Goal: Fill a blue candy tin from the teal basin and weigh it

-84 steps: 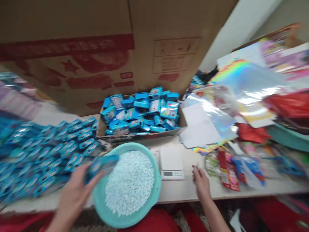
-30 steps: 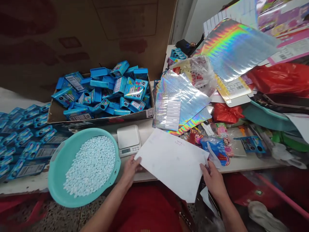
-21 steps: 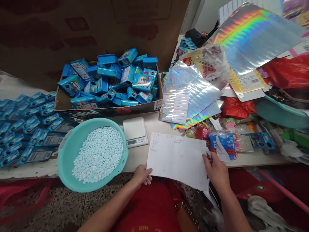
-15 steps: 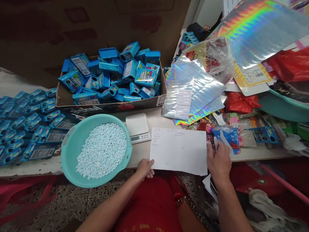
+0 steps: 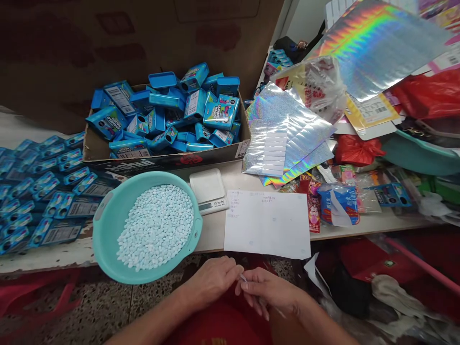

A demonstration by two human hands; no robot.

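Brown carton wall (image 5: 161,33) blocks the whole far left of the bench (image 5: 212,235). Stuff all round: open box (image 5: 158,166) of jumbled blue packs far left, more blue packs (image 5: 43,191) in rows at the left end. Silver sheets (image 5: 287,139) pile up on the far right, with red bags and packets to the right of them.

Green bowl (image 5: 104,239) of pale pellets sits left of centre, its near rim out past the bench edge. White paper (image 5: 267,230) lies flat at the near edge, right of the bowl; long axis runs left-right, right end slightly nearer. Near right corner overhangs the edge. Handwriting at its far left and far middle. Boxed in: scale (image 5: 208,188) at its far left corner, red packet (image 5: 314,206) just beside its right side, silver sheets beyond.

Left hand (image 5: 217,279) and right hand (image 5: 268,290) are together, near side of the bench edge, over the lap. Right pinches a thin stick-like thing (image 5: 243,277), mostly hidden, visible end pointing far left. Left fingers bent, meeting it at that end; can't tell if they grip.

Open room: bare bench strip between bowl and paper.
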